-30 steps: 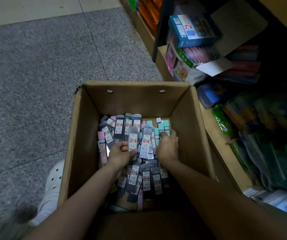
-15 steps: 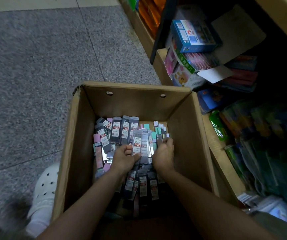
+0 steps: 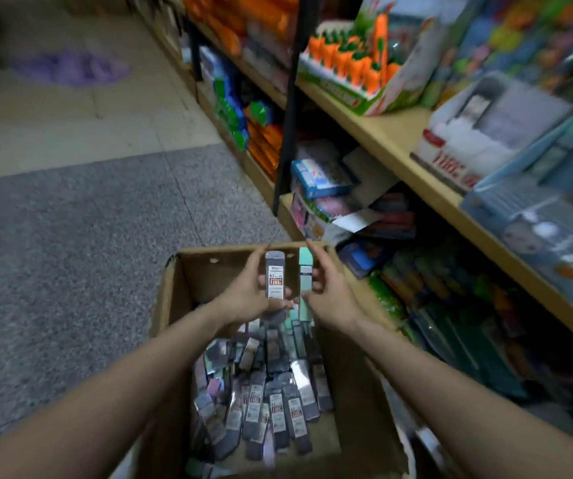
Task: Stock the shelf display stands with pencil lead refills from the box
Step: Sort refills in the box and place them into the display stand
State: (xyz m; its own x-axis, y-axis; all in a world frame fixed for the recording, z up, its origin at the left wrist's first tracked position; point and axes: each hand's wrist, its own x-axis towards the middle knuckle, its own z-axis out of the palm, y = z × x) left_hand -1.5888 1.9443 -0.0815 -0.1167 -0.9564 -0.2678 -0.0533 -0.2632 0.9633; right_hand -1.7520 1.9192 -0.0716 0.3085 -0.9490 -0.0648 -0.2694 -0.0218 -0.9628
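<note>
Both hands hover above the cardboard box (image 3: pixel 171 299): my left hand (image 3: pixel 243 295) grips a grey refill pack (image 3: pixel 274 276), my right hand (image 3: pixel 330 299) pinches a teal one (image 3: pixel 305 271); more packs (image 3: pixel 271 402) fill the box.

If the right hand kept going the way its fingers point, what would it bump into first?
Probably the far wall of the cardboard box. The right hand, holding a teal lead refill, points up and away over that rim; beyond lies the lower shelf. Depth is unclear.
</note>
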